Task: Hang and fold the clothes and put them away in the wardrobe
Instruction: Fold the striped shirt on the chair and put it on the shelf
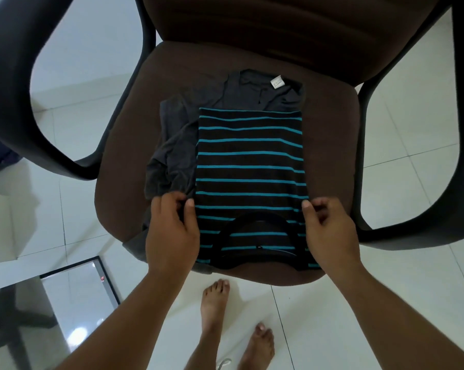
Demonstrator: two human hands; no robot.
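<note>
Pinching the striped shirt (251, 166) at both side edges near its collar, my left hand (172, 231) and right hand (329, 233) each grip a fold of fabric between thumb and curled fingers. It lies folded flat on the brown chair seat (329, 161), over a crumpled grey shirt (177, 145), which my left fingers perhaps also touch.

1. Striped shirt (251, 166) — black, crossed by thin teal bands, with a plain black collar.
2. Grey garment (177, 145) under it — dark charcoal, no pattern, with a small white label (276, 82) at its neck.
3. Chair seat (329, 145) and backrest — dark brown cloth.
4. Armrests (22, 84) — black.
5. Floor (412, 134) — glossy white tiles with thin grey seams.
</note>
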